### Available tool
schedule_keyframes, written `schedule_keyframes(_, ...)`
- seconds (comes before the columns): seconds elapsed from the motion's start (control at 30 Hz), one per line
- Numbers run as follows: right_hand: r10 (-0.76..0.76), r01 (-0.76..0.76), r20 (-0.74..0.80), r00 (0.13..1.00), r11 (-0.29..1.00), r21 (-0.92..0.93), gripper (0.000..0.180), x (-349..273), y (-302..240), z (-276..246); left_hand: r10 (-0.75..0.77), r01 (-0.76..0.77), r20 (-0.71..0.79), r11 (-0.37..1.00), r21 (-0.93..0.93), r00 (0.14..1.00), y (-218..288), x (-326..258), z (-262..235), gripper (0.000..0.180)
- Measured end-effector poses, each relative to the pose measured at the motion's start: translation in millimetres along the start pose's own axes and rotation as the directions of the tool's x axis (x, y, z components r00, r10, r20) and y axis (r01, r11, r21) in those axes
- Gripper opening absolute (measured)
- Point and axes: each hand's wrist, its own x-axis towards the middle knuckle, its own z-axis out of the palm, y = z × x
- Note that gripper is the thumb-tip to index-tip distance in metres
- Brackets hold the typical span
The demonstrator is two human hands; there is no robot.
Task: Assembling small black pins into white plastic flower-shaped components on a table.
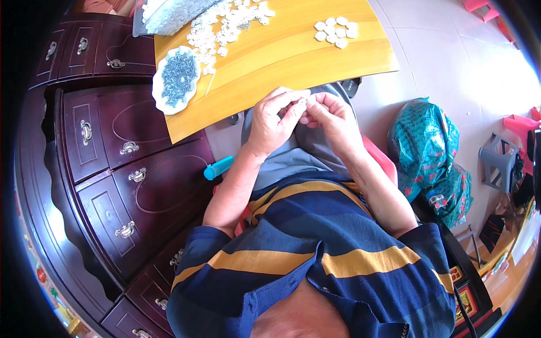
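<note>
Over my lap, just off the table's near edge, my left hand and my right hand meet at the fingertips. Both are closed in a pinch on a small whitish piece, mostly covered by the fingers; its exact kind is too small to make out. On the yellow wooden table, a white scalloped dish holds many small dark metal pieces that look like screws or nails. Loose small white pieces spread beyond the dish. Several whitish rounded pieces sit in a group at the far right.
A large bag of pale pieces stands at the table's far left. Dark wooden drawers line my left side. Green plastic bags and a grey stool stand on the tiled floor at right. A turquoise tube-like object is beside my left forearm.
</note>
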Motion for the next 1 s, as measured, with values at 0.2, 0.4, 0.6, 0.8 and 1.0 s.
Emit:
schedule_keyframes(0.2, 0.013, -0.011, -0.026, 1.0, 0.995, 0.094, 0.016, 4, 2, -2, -0.059, 0.054, 0.045, 0.993, 0.102, 0.997, 17, 5, 3, 0.046)
schedule_keyframes(0.4, 0.031, -0.027, -0.018, 0.999, 0.987, 0.155, 0.016, 2, -1, -1, 0.094, -0.105, 0.053, 0.95, 0.293, 0.994, 7, 5, 7, 0.039)
schedule_keyframes(0.6, 0.132, -0.123, -0.015, 0.991, 0.953, 0.277, 0.018, 2, 1, -7, 0.097, -0.108, 0.052, 0.947, 0.301, 0.994, 10, 7, 7, 0.029)
schedule_keyframes(0.8, 0.13, -0.125, 0.0, 0.991, 0.954, 0.272, 0.021, 3, 3, -7, 0.146, -0.159, 0.064, 0.931, 0.328, 0.987, 8, 9, 5, 0.026)
schedule_keyframes(1.0, 0.121, -0.109, -0.027, 0.992, 0.958, 0.266, 0.022, 5, 2, -6, 0.146, -0.168, 0.089, 0.924, 0.342, 0.985, 11, 14, 4, 0.02)
